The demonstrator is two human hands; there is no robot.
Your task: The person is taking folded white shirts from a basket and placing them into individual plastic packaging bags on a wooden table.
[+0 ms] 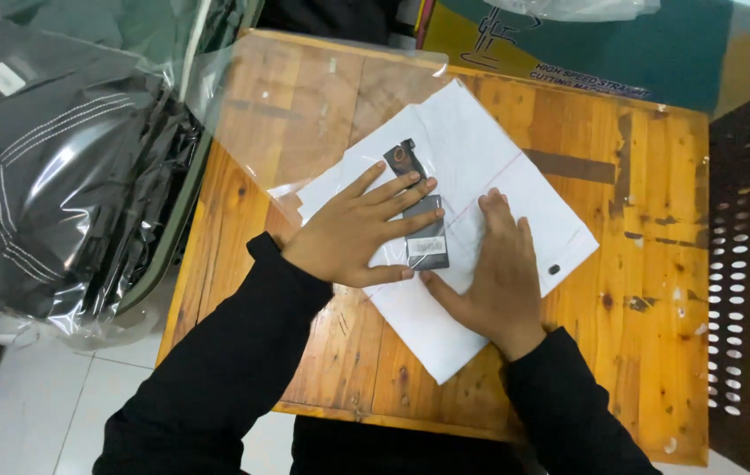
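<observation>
- Far left: a pile of black garments (49, 158) in clear plastic bags, beside the desk (639, 290)
- Left hand (359, 230): grip apart, fingers spread flat, pressing on the dark hang tag (420, 230)
- Dark hang tag: narrow, black-grey, with a small white label near its near end; it lies on the white folded garment (480, 176) in a clear bag, mid-desk
- Right hand (491, 273): grip apart, palm flat on the white folded garment, just right of the tag
- Far right: a brown perforated plastic chair (749, 264)
</observation>
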